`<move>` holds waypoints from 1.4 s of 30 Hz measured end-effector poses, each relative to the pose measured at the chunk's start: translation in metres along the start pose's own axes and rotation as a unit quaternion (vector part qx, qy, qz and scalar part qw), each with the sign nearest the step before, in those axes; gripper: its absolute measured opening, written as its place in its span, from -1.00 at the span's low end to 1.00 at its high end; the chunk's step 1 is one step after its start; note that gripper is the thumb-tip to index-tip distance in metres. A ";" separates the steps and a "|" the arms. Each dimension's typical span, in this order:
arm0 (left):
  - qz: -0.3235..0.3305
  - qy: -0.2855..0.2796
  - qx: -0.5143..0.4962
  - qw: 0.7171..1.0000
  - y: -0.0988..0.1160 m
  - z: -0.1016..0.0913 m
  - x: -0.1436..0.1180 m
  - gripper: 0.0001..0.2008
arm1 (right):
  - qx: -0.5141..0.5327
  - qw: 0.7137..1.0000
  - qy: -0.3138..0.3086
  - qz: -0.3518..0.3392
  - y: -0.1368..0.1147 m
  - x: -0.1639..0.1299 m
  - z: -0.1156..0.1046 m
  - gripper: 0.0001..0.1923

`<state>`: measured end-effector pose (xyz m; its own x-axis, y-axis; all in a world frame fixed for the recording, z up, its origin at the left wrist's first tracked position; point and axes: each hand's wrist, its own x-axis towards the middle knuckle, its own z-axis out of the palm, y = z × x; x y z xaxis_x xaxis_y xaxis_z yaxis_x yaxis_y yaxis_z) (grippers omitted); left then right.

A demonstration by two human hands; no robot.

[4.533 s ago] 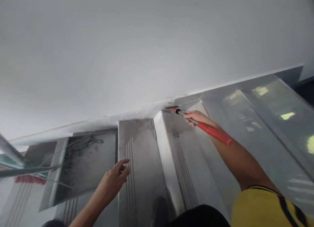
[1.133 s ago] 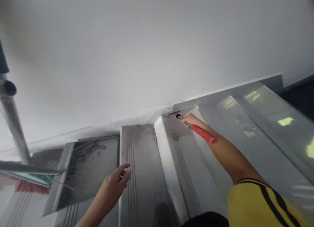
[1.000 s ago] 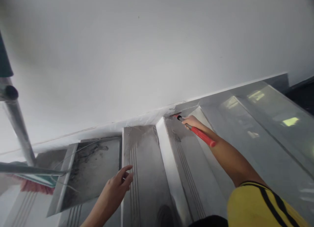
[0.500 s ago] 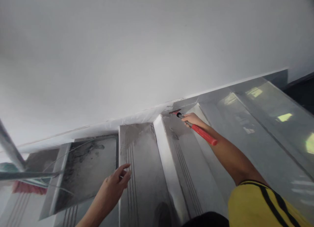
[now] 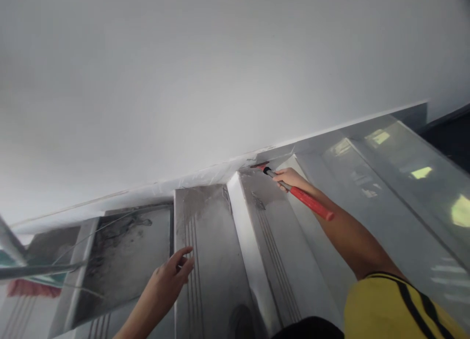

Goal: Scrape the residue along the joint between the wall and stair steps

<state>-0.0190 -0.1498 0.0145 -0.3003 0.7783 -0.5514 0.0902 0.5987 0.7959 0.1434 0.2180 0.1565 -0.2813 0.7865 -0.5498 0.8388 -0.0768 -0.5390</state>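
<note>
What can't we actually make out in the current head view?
- Tool head: small and blurred in the wall-step corner; type unclear.
- Right hand: its grip on the red handle hides the shaft.
- Left hand: contact with the step unclear.
- Red item: cut off at the left edge.

The stairs [image 5: 209,251] are grey stone steps running along a white wall [image 5: 205,70]. The tread [image 5: 271,231] under the right hand's grip has dark grooves along its nose and dust at its wall end; the step [image 5: 367,197] to the right of the grip is glossy and reflects lights. Clear plastic film [image 5: 191,177] lies along the foot of the wall, left of the grip. The tread [image 5: 205,241] just right of the left hand is dusty and grooved too. Left of that hand, a lower tread [image 5: 128,251] bears black smears and a thin wire [image 5: 88,236].
</note>
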 end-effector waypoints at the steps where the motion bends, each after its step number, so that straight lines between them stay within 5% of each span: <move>1: 0.004 0.000 0.001 1.000 0.000 0.000 0.000 -0.39 | -0.012 1.000 -0.007 0.001 -0.002 0.000 -0.001 -0.82; 7: -0.010 0.007 -0.026 1.000 -0.003 -0.002 -0.006 -0.33 | -0.033 0.999 -0.008 0.019 -0.009 -0.004 -0.002 -0.84; 15: -0.002 -0.003 -0.044 0.999 -0.006 -0.003 -0.011 -0.29 | -0.011 1.000 0.002 0.007 0.011 0.008 0.000 -0.80; 26: 0.009 0.020 -0.004 1.000 0.004 -0.002 -0.012 -0.40 | -0.029 0.999 0.000 0.018 0.001 -0.002 -0.002 -0.87; 34: -0.011 0.005 -0.024 1.000 0.006 -0.003 -0.017 -0.29 | -0.022 1.000 0.007 0.006 -0.005 -0.005 0.000 -0.80; 42: -0.013 -0.011 -0.016 1.000 0.005 0.002 -0.011 -0.31 | -0.008 1.000 -0.005 -0.007 0.000 0.003 -0.001 -0.94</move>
<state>-0.0135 -0.1545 0.0241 -0.2816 0.7662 -0.5776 0.0524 0.6133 0.7881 0.1432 0.2208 0.1550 -0.2977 0.7818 -0.5478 0.8417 -0.0558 -0.5371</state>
